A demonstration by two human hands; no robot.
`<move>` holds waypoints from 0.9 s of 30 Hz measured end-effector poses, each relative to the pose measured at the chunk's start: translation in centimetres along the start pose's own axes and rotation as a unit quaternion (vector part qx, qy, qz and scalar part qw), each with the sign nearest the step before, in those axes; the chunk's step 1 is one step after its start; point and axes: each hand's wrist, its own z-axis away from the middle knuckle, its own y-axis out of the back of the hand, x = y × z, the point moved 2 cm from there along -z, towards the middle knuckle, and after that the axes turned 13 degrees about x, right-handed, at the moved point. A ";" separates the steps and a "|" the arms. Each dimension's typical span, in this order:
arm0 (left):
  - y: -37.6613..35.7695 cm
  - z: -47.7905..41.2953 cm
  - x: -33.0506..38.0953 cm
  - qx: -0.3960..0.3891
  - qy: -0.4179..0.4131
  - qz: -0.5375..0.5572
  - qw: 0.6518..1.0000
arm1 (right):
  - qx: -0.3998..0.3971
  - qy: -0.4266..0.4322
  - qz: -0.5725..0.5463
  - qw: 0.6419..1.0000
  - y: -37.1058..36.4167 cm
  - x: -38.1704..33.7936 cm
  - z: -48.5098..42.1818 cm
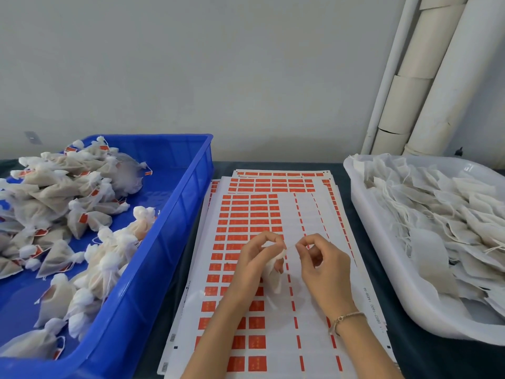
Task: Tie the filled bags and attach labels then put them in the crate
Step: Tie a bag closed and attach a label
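Over the label sheets, my left hand (255,258) grips a small white filled bag (273,272) by its gathered neck. My right hand (322,265) pinches the bag's thin drawstring (291,245), which runs taut between the two hands. Beneath them lie sheets of red labels (240,222), with the right columns mostly peeled off. The blue crate (175,203) on the left holds several tied bags with red labels (68,192). A white tub (382,255) on the right is heaped with flat untied bags (451,214).
More label sheets are stacked under the top one at the back (273,179). White pipes and cardboard tubes (426,77) lean against the wall at the back right. A dark tabletop (341,168) shows between the containers.
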 end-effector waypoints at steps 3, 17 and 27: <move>0.3 0.0 -0.2 0.008 0.006 -0.006 1.000 | -0.001 -0.004 -0.006 1.000 0.0 -0.1 -0.1; 1.5 -0.9 -1.3 0.122 0.032 -0.013 0.992 | -0.178 -0.067 0.026 0.981 -3.3 0.9 -4.6; 1.7 -4.4 -0.4 0.126 -0.034 -0.328 0.935 | -0.433 0.020 0.212 0.876 -3.6 3.8 -6.5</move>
